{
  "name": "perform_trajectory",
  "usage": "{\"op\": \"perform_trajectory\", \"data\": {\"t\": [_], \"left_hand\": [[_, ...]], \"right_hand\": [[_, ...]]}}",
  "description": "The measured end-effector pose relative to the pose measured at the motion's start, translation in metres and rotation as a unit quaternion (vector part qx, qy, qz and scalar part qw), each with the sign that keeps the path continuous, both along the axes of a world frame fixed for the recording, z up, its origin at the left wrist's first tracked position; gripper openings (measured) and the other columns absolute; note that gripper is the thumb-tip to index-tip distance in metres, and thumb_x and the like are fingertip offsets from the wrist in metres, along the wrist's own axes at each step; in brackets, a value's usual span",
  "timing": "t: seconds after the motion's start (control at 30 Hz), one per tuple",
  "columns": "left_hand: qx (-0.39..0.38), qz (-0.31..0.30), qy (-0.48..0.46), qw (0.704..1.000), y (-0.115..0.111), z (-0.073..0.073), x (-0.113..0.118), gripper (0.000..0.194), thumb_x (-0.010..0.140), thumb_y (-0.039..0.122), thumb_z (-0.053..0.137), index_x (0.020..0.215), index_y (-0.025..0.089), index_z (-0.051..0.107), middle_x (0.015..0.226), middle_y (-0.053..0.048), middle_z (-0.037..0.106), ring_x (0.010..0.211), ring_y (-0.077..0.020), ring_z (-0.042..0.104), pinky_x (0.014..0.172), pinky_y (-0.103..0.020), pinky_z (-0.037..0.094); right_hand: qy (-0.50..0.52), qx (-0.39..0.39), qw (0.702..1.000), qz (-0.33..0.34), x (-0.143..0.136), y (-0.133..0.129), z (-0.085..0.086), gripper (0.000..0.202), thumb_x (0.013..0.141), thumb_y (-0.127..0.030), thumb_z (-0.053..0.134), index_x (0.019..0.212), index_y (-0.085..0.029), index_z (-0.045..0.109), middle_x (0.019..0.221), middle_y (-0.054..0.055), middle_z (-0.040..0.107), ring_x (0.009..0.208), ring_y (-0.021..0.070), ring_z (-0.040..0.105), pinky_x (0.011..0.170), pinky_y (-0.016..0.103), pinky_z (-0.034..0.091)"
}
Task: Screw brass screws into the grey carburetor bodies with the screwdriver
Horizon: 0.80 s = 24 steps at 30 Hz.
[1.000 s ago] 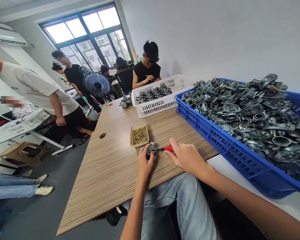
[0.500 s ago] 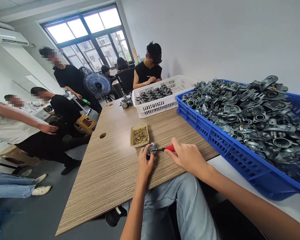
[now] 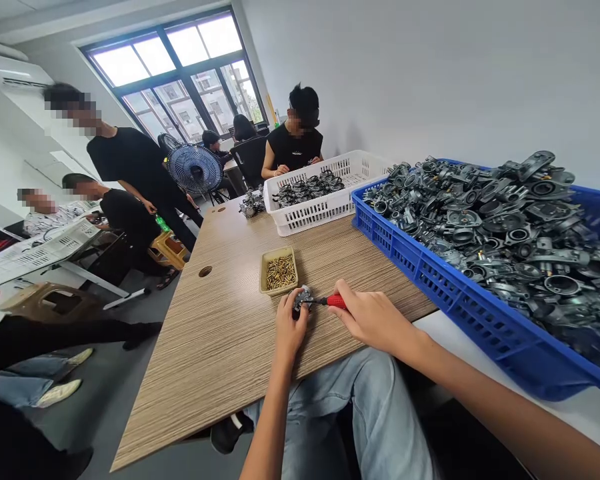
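My left hand (image 3: pixel 291 320) is closed around a small grey metal casting (image 3: pixel 304 297), holding it against the wood-grain table (image 3: pixel 220 347). In my right hand (image 3: pixel 373 313) is a screwdriver (image 3: pixel 337 301) with a red handle; its dark shaft points left and its tip meets the casting. The exact contact spot is too small to make out. Just beyond my left hand stands a small tan tray (image 3: pixel 263 285) holding many brass-coloured screw-like pieces (image 3: pixel 281 271).
A blue crate (image 3: pixel 430 280) heaped with metal castings (image 3: pixel 485 220) stands on the right. Behind the tray sits a white basket (image 3: pixel 305 217) with more castings, and a few castings (image 3: pixel 253 204) lie beside it. A co-worker (image 3: pixel 297 137) sits across; a fan (image 3: pixel 195 168) stands behind.
The screwdriver and my right hand have shifted very slightly; my left hand stays put. People on the left have moved, and the co-worker's hands across the table have come apart.
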<state>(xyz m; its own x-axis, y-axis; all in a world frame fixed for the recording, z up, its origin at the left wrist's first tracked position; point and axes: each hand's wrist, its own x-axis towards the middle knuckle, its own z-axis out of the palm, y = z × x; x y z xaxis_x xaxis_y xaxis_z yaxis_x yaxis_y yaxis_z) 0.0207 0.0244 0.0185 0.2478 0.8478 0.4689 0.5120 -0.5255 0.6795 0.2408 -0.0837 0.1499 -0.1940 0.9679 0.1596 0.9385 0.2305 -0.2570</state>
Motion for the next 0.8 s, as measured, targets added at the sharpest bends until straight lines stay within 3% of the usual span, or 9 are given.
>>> {"op": "perform_trajectory", "data": {"t": [0.13,0.3,0.57,0.8], "left_hand": [[0.0,0.0,-0.001,1.0,-0.0002,0.0001,-0.0001,0.037,0.103,0.027,0.059,0.139,0.024,0.065,0.133,-0.011,0.069,0.125,-0.0269,0.065,0.113,-0.045,0.049],[0.002,-0.005,0.001,1.0,0.0006,-0.0008,-0.0009,0.037,0.103,0.029,0.059,0.139,0.025,0.065,0.133,-0.012,0.069,0.125,-0.0275,0.065,0.113,-0.045,0.049],[0.003,-0.004,0.003,1.0,0.0007,-0.0011,-0.0002,0.036,0.104,0.029,0.059,0.139,0.023,0.065,0.135,-0.012,0.069,0.126,-0.0275,0.064,0.113,-0.046,0.049],[0.004,-0.005,0.0,1.0,0.0011,-0.0017,-0.001,0.036,0.103,0.029,0.059,0.138,0.024,0.066,0.133,-0.011,0.069,0.127,-0.0275,0.065,0.114,-0.046,0.049]], "right_hand": [[0.014,0.007,1.0,0.007,0.0025,-0.0005,-0.0009,0.016,0.114,-0.034,0.048,0.121,-0.021,0.044,0.095,0.006,0.079,0.081,0.0254,0.079,0.059,0.031,0.031],[0.038,0.014,0.997,0.065,0.0049,-0.0032,0.0005,0.012,0.111,-0.023,0.048,0.122,-0.021,0.045,0.105,0.007,0.078,0.095,0.0242,0.078,0.065,0.03,0.036],[-0.021,0.009,0.999,-0.032,0.0022,0.0003,0.0,0.025,0.114,-0.042,0.046,0.123,-0.019,0.049,0.089,0.007,0.079,0.079,0.0288,0.078,0.058,0.032,0.029],[0.069,0.004,0.995,0.07,0.0068,-0.0025,0.0007,0.013,0.111,-0.023,0.049,0.124,-0.022,0.047,0.111,0.007,0.078,0.1,0.0229,0.078,0.068,0.029,0.039]]}}
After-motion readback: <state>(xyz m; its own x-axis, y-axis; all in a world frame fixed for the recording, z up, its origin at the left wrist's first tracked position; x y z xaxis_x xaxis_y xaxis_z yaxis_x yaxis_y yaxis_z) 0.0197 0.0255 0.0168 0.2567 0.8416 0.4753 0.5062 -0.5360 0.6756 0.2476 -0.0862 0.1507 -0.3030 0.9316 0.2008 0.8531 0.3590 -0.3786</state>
